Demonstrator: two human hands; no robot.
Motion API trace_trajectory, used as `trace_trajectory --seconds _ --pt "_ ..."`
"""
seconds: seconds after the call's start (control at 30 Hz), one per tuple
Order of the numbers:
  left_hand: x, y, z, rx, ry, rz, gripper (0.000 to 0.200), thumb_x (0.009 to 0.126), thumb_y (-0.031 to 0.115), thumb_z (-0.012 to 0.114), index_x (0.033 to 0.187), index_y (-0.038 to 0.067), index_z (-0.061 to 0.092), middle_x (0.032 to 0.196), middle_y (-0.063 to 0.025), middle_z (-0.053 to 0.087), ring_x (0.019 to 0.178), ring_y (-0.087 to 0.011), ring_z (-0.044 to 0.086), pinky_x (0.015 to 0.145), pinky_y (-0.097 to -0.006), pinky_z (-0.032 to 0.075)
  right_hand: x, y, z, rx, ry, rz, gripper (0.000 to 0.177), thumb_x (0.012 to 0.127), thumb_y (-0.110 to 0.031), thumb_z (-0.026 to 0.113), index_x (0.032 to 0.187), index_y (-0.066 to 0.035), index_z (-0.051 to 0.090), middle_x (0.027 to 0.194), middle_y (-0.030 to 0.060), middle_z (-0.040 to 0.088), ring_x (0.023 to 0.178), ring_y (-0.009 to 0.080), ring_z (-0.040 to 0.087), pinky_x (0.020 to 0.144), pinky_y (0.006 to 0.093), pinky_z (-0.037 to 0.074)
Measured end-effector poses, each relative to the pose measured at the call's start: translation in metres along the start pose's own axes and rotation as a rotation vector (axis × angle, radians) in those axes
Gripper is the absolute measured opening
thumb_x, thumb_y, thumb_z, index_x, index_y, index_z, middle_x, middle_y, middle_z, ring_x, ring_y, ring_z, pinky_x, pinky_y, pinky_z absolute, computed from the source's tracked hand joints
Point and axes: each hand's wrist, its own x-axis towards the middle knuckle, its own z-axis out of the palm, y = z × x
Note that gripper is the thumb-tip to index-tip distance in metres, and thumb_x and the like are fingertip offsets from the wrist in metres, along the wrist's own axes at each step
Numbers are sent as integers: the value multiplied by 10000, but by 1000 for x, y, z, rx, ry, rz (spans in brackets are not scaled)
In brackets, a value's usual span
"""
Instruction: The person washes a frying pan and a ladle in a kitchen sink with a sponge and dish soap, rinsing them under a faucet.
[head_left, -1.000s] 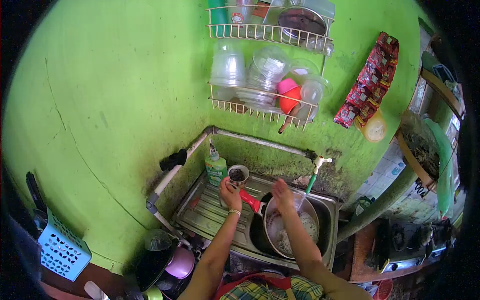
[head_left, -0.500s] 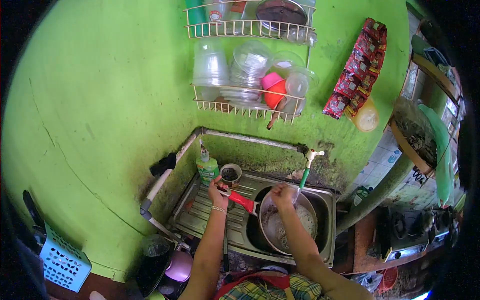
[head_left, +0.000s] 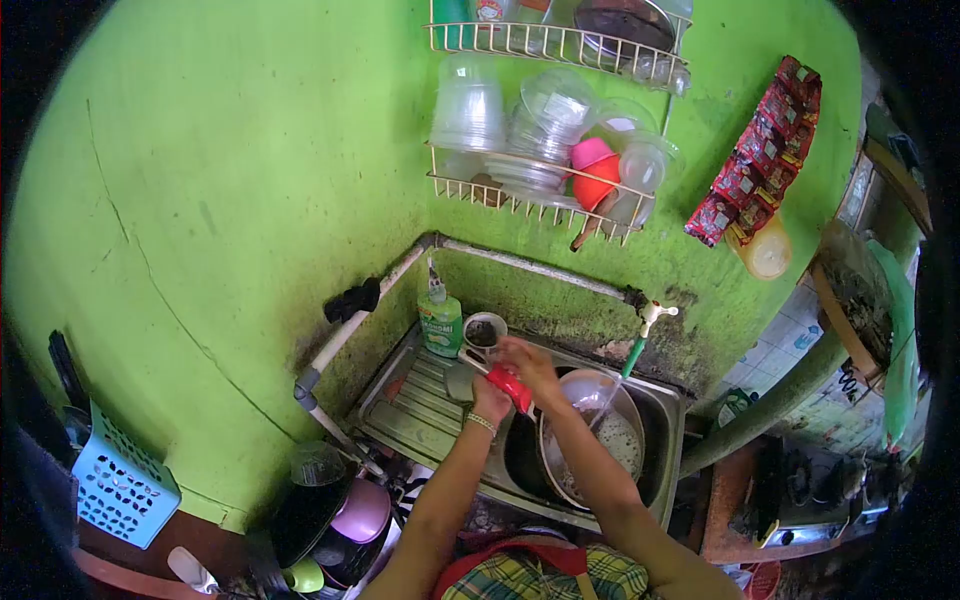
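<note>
The pan (head_left: 622,398) sits in the basin (head_left: 657,470), with foam (head_left: 618,438) inside it and its red handle (head_left: 510,388) reaching toward the drainboard (head_left: 420,415). We see the left hand (head_left: 490,398) wrapped round the handle from below. The right hand (head_left: 528,370) is over the same handle, fingers bent; we cannot tell whether it grips or only rubs.

We judge a slip to be the main risk: if the fingers are wet or soapy, the handle could twist in the left hand, and the pan could rock and slop foam over its rim. Pressing hard on the handle alone might tip the pan too, since no hand steadies the far side.

Water (head_left: 606,408) runs into the pan from the green hose (head_left: 634,356) on the tap (head_left: 655,313). Left running, it could overfill the pan, or splash if the pan shifts under it.

Farther out, the cup (head_left: 501,324) stands near the handle's end, beside the bottle (head_left: 440,325); we think a careless swing of the handle could knock either one.
</note>
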Motion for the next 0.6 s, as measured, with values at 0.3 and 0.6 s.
trace_trajectory --seconds 0.3,0.6 --pt "26 -35 -59 67 205 103 309 834 309 308 977 85 468 747 -77 561 739 -179 523 690 -299 415 -65 79 -150 1125 888 144 130 759 -132 430 647 -106 491 530 0 393 491 117 389 471 221 347" --pt "18 -41 -96 272 388 71 316 841 357 293 919 123 490 778 -5 543 648 -160 514 570 -288 430 -43 93 -117 667 257 378 203 819 -197 413 917 -43 501 831 85 529 762 187 514 654 297 429"
